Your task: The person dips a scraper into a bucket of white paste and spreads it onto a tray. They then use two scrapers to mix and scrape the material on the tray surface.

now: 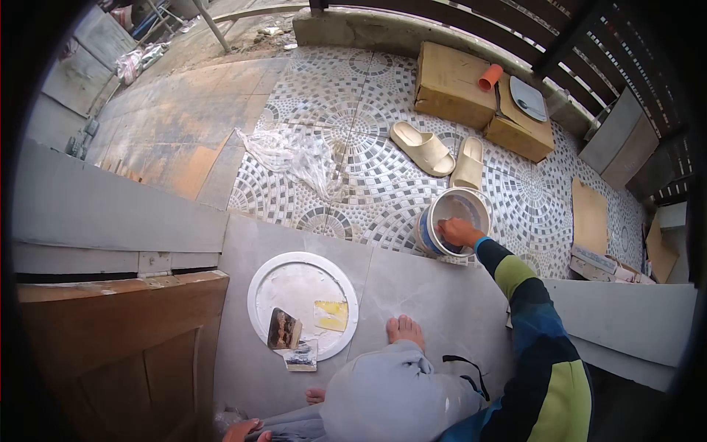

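My right hand (459, 232) reaches into a white bucket (428, 234) on the patterned tiles. Its fingers look curled down inside the bucket, and whatever they hold is hidden. At the lower left edge, what seems to be part of my left hand (241, 430) shows beside my grey trouser leg; its fingers are mostly cut off. On the grey floor in front of me lies a round white lid (266, 276). A yellow scraper (331, 315), a dark, stained flat piece (283, 329) and a smaller whitish piece (302, 356) rest on it or over its edge.
Beige slides (423, 148) stand behind the bucket. Crumpled clear plastic (294, 156) lies on the tiles. Farther back, cardboard boxes (449, 85) carry an orange tube (490, 76). A wooden door (125, 317) is at my left, and a slatted fence (582, 37) runs behind.
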